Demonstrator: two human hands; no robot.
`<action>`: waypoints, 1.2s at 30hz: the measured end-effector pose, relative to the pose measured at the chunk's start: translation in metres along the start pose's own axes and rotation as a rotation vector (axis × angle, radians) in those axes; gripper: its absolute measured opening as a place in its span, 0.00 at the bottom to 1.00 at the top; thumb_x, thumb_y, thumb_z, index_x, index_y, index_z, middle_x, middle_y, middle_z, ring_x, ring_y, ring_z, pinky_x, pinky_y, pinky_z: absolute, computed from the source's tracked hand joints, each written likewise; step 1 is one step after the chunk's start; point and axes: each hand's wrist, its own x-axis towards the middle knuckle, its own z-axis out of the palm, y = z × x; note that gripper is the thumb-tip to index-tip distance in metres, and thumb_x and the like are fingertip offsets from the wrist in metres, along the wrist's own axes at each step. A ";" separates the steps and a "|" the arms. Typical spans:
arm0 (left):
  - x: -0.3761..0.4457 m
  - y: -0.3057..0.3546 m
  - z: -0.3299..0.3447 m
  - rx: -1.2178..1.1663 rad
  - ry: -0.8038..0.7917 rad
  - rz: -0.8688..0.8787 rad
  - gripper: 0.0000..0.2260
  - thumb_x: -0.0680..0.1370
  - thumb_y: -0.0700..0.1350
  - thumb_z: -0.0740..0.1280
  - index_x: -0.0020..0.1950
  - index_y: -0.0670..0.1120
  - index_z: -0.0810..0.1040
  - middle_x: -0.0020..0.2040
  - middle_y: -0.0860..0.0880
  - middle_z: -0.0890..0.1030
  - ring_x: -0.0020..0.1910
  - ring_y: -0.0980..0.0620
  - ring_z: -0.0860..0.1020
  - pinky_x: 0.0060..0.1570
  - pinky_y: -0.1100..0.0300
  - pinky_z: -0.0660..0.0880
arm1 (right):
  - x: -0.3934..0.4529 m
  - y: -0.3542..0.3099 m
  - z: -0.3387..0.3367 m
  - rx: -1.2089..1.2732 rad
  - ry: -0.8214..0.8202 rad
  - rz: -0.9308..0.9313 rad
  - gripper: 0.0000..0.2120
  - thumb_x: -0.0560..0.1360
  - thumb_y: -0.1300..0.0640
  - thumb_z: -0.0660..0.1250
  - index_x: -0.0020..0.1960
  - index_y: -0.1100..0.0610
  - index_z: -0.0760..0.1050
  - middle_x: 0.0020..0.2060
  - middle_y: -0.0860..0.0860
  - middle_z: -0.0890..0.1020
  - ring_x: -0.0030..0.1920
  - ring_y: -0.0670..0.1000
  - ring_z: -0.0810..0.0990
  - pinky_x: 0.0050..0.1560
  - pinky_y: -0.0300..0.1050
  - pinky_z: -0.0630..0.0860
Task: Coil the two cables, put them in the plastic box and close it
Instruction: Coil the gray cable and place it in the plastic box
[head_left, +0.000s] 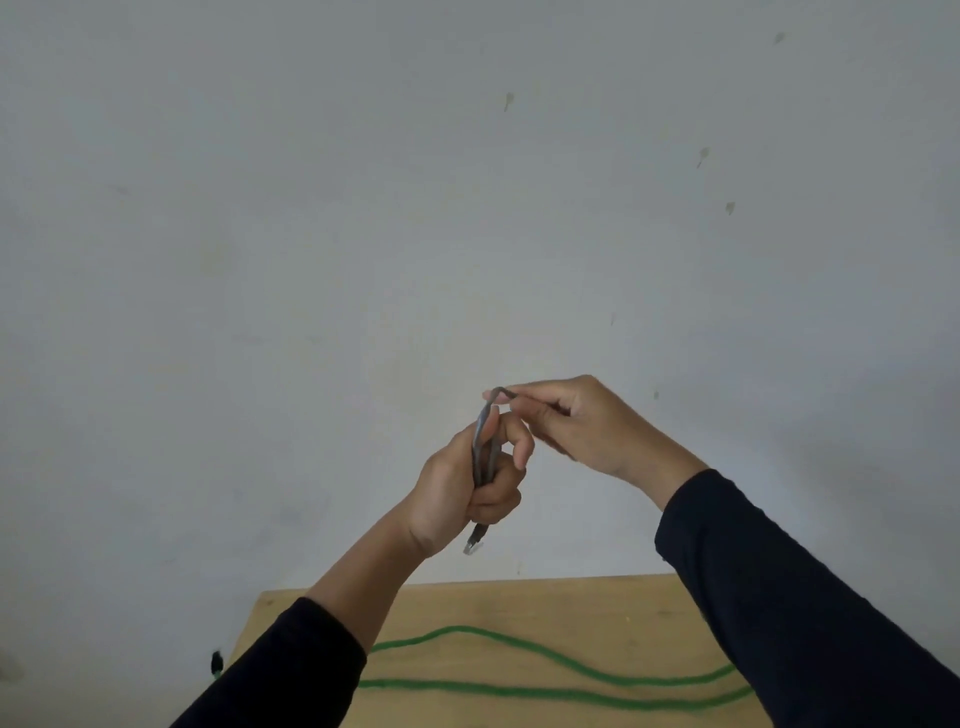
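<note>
Head: grey cable gripped in both hands.

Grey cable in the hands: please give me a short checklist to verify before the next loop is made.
1. Left hand grips the grey cable bundle: ok.
2. Right hand pinches the upper strand: ok.
3. Plug hangs free below the left fist: ok.
4. Grey cable fully coiled: cannot tell.
5. Green cable coiled: not ok, it lies loose on the table.
6. Plastic box within reach: cannot tell, not in view.
</note>
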 end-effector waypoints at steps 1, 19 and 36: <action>0.000 0.003 0.001 -0.004 -0.011 0.014 0.20 0.79 0.56 0.47 0.36 0.46 0.69 0.20 0.54 0.57 0.20 0.56 0.52 0.23 0.67 0.54 | 0.000 0.001 0.004 0.043 -0.041 0.003 0.13 0.80 0.57 0.58 0.55 0.51 0.80 0.26 0.50 0.73 0.24 0.42 0.63 0.27 0.28 0.62; -0.006 0.023 -0.002 -0.461 0.428 0.173 0.20 0.80 0.55 0.52 0.53 0.44 0.79 0.27 0.55 0.56 0.24 0.58 0.55 0.25 0.66 0.54 | -0.016 0.033 0.015 -0.112 0.157 0.075 0.15 0.79 0.46 0.55 0.59 0.47 0.77 0.21 0.43 0.63 0.23 0.42 0.61 0.28 0.35 0.60; -0.012 -0.008 -0.021 0.140 0.585 0.162 0.18 0.83 0.50 0.48 0.72 0.59 0.60 0.33 0.53 0.71 0.31 0.56 0.68 0.39 0.59 0.66 | -0.032 -0.045 0.030 -0.657 -0.399 0.090 0.17 0.80 0.48 0.54 0.47 0.55 0.77 0.32 0.42 0.74 0.33 0.40 0.71 0.35 0.36 0.66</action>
